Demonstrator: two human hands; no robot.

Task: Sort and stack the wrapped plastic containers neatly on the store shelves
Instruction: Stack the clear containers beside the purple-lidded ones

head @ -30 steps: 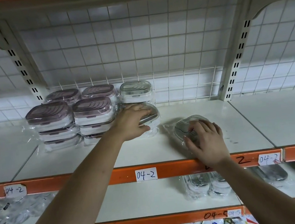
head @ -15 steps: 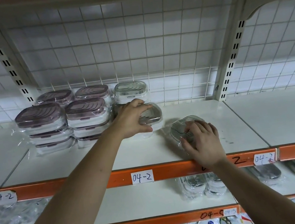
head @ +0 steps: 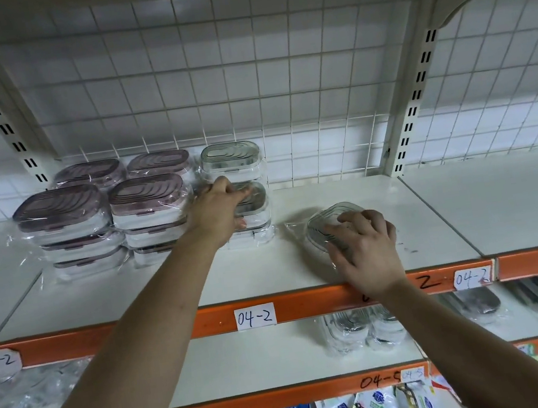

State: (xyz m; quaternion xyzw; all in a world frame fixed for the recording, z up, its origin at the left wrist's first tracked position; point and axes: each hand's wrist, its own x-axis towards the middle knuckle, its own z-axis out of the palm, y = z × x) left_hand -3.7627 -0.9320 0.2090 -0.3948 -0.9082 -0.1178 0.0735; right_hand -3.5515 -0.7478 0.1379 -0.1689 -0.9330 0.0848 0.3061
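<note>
On the white shelf labelled 04-2, the left hand grips the top grey-lidded container of the front stack, fingers curled over its lid and thumb underneath, just right of the purple-lidded stacks and in front of another grey stack. The right hand holds a lone wrapped container lying flat near the shelf's front edge, well apart from the stacks, its bent fingers on the lid and thumb against the near side.
</note>
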